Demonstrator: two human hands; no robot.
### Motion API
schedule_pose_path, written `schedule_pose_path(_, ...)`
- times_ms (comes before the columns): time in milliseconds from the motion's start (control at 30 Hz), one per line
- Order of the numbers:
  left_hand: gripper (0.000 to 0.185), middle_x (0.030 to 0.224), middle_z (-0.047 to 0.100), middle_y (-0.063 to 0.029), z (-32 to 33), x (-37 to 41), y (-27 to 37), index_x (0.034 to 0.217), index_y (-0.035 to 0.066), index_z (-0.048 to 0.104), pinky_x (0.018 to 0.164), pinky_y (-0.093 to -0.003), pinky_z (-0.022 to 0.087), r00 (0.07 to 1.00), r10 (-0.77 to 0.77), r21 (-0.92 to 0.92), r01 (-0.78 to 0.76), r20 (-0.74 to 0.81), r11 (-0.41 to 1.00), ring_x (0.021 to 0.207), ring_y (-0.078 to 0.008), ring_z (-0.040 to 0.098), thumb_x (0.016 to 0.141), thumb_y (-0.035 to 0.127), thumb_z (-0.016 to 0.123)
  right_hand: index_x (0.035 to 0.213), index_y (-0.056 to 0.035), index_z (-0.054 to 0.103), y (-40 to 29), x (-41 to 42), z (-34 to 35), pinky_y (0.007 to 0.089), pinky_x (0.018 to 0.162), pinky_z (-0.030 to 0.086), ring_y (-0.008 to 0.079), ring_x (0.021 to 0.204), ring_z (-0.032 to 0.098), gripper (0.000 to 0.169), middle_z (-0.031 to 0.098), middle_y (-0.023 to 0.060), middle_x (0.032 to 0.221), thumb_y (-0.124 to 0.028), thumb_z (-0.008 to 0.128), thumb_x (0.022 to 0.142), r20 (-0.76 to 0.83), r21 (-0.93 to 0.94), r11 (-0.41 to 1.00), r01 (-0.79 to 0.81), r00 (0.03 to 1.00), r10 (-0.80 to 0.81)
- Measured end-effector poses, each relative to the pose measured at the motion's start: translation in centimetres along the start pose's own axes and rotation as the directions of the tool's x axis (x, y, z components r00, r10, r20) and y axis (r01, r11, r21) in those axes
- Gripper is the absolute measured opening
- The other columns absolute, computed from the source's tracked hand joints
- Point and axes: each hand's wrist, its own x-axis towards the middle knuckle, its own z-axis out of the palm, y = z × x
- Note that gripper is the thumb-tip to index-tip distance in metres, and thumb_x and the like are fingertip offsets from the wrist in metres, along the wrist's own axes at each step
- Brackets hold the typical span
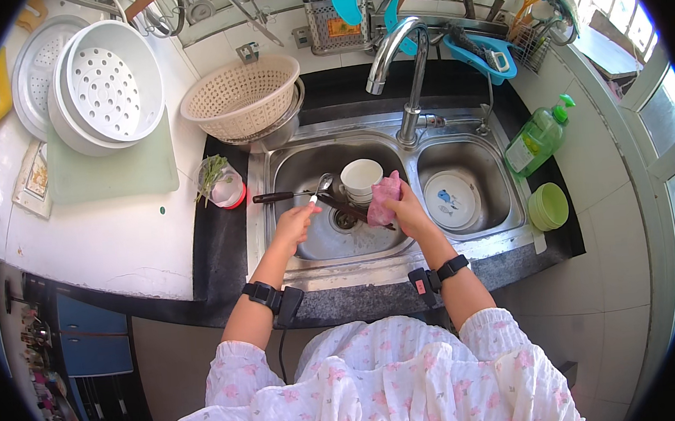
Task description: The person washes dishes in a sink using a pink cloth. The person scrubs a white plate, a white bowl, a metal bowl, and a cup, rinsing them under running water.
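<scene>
Over the left basin of the steel double sink (pixel 329 258), my left hand (pixel 295 228) grips the white handle of a metal spoon (pixel 324 182), its bowl end pointing away from me. My right hand (pixel 412 208) holds a crumpled pink dishcloth (pixel 385 198). Just beyond the cloth stand stacked white bowls (pixel 362 175) in the basin. A utensil with a black handle (pixel 273 197) lies across the basin's left rim, its far end partly hidden behind the spoon. Dark chopsticks or a similar long utensil (pixel 343 207) run beneath the bowls and cloth, past the drain (pixel 345 220).
The right basin holds white plates (pixel 451 199). A chrome faucet (pixel 408 88) arches above the sink. Right of it stand a green soap bottle (pixel 538 141) and green bowls (pixel 547 207). At left are a plastic colander (pixel 241 97), a container with greens (pixel 224 186) and white steamer pots (pixel 108 85).
</scene>
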Motion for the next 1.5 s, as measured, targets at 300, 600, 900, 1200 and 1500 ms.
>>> schedule_pose_path(300,0.034,0.056,0.027,0.0083,-0.7,-0.6,0.3,0.108,0.005,0.053,0.039,-0.0188,0.020,0.934,-0.017,-0.398,0.169,0.357,0.902,0.043,-0.0025,0.023,0.096,0.037,0.048,0.138,-0.0031,0.029,-0.5,-0.4,1.3,0.0371,0.096,0.044,0.0249,0.117,0.049,0.068,0.047,0.0125,0.127,0.002,0.061,0.078,0.111,0.336,0.937,-0.093,0.992,0.059)
schedule_pose_path(600,0.031,0.058,0.031,0.0054,2.1,-1.8,0.5,0.096,0.009,0.050,0.036,-0.0205,0.019,0.954,0.077,-0.237,-0.006,0.290,0.971,0.041,-0.0040,0.023,0.098,0.039,0.042,0.135,-0.0038,0.031,-1.1,-0.7,4.4,0.0343,0.093,0.043,0.0208,0.113,0.049,0.070,0.047,0.0117,0.123,-0.005,0.068,0.076,0.008,0.108,0.985,0.136,0.990,-0.138)
schedule_pose_path(900,0.032,0.059,0.049,-0.0017,3.1,-1.4,1.6,0.084,0.003,0.059,0.048,-0.0288,0.037,0.888,0.375,0.542,-0.460,0.267,0.703,0.049,-0.0114,0.045,0.095,0.032,0.049,0.123,-0.0070,0.049,-3.7,-0.4,6.2,0.0382,0.096,0.040,0.0331,0.113,0.051,0.054,0.054,0.0135,0.123,-0.007,0.070,0.073,0.619,-0.514,0.361,0.778,0.628,-0.471)
schedule_pose_path(1200,0.027,0.062,0.053,-0.0043,2.0,-1.7,3.4,0.082,0.004,0.061,0.053,-0.0283,0.039,0.781,0.399,0.594,-0.625,0.481,0.507,0.055,-0.0125,0.048,0.092,0.028,0.053,0.112,-0.0023,0.055,-5.3,0.9,3.9,0.0320,0.087,0.047,0.0187,0.098,0.059,0.033,0.063,0.0076,0.105,-0.005,0.065,0.080,0.649,-0.401,0.785,0.473,0.751,-0.121)
schedule_pose_path(1500,0.027,0.060,0.037,0.0055,9.1,-2.4,0.3,0.091,0.008,0.050,0.036,-0.0209,0.022,0.988,0.065,-0.212,-0.034,0.138,0.977,0.041,-0.0028,0.025,0.097,0.034,0.046,0.112,-0.0030,0.049,-0.5,2.7,7.1,0.0312,0.072,0.052,0.0188,0.089,0.059,0.029,0.058,0.0096,0.103,-0.008,0.061,0.087,-0.365,0.153,0.910,0.385,0.878,-0.310)
